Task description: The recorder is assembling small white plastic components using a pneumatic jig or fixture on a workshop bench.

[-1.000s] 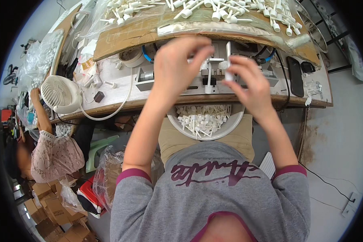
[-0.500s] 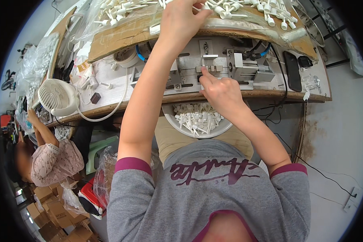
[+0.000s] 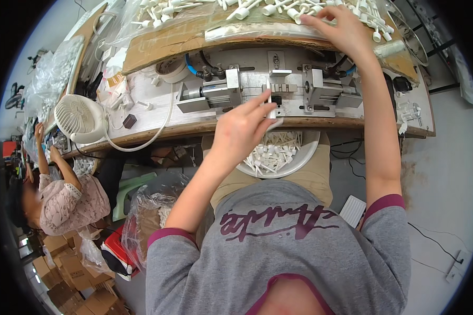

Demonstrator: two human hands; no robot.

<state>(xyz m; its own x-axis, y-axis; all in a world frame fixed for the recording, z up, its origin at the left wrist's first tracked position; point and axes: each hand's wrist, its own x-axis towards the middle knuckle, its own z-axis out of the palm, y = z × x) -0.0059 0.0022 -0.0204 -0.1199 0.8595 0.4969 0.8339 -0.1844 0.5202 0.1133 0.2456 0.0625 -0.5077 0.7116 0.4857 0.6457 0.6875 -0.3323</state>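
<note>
— While the left hand (image 3: 242,126) is pinching a small white plastic piece (image 3: 271,105) at the metal fixture (image 3: 278,92), is anything at risk?
— Yes; the fingers are sitting between the clamps. The right hand (image 3: 347,31) is reaching, fingers spread, into the far pile of white parts (image 3: 247,10); one could be slipping off the bench (image 3: 157,123).

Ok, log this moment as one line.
left hand: pinching white plastic piece at metal fixture | right hand: reaching into white parts pile | bowl: white parts on lap

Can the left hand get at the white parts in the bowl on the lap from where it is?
Probably yes. The left hand is at the bench edge, right above the bowl, whose white parts lie uncovered, with nothing between.
</note>
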